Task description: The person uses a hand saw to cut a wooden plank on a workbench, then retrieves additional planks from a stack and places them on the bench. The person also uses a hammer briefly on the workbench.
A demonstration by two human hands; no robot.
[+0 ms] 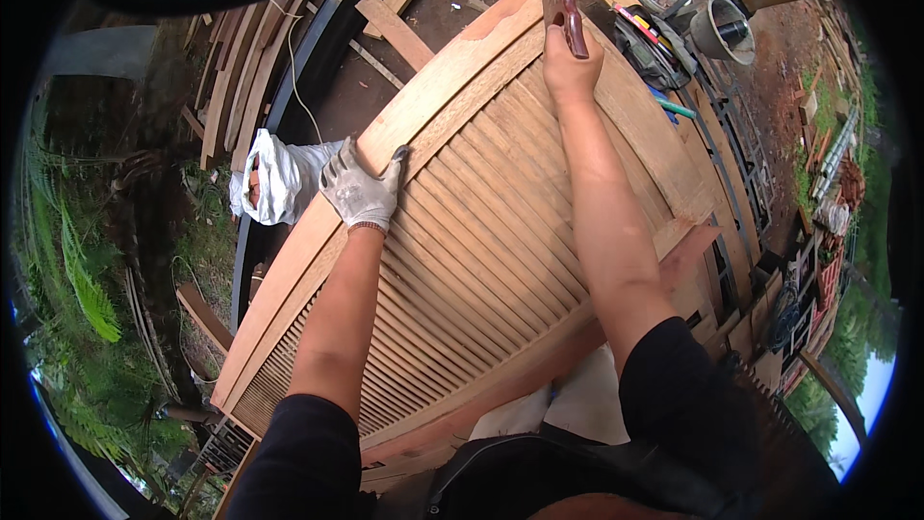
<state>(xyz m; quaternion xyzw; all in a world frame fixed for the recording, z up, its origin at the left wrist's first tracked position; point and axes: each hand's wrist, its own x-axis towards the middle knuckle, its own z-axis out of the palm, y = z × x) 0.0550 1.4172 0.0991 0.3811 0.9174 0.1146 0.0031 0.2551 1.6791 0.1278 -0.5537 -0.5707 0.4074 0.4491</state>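
Observation:
A louvred wooden panel (481,221) with light wooden borders lies beneath my arms, slanting across the view. My left hand (361,183), in a grey-and-white glove, grips its left border, thumb on the top face and fingers at the outer edge. My bare right hand (572,67) is closed on the wooden handle of a hand saw (568,0) over the panel's far end; the blade runs out of view at the top.
Timber planks (236,67) lie at upper left, beside a white sack (279,173). At upper right are a bucket (712,29), a dark tool bag (645,53) and assorted tools. Plants edge both sides.

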